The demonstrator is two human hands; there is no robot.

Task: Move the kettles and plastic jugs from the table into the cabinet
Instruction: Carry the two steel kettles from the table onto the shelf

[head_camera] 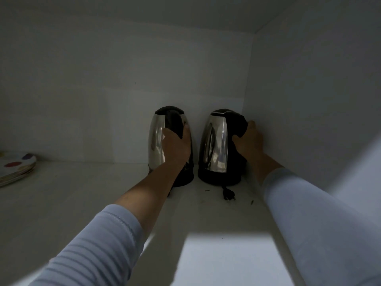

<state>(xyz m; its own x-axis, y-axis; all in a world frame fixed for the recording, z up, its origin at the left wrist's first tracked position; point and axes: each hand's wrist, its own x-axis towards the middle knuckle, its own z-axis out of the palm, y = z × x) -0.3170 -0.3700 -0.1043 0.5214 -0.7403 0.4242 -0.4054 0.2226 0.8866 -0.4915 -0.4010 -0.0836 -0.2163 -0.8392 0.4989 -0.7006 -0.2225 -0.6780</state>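
Left hand (177,144) and right hand (250,139) each grip a rounded steel kettle's black handle: left kettle (157,145), right kettle (216,145).

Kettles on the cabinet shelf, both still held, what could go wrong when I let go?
The plug trails loose in front of the right kettle; withdrawing the right hand could snag it. The left kettle, held by the left hand, stands very near the other, so a nudge might knock them together.
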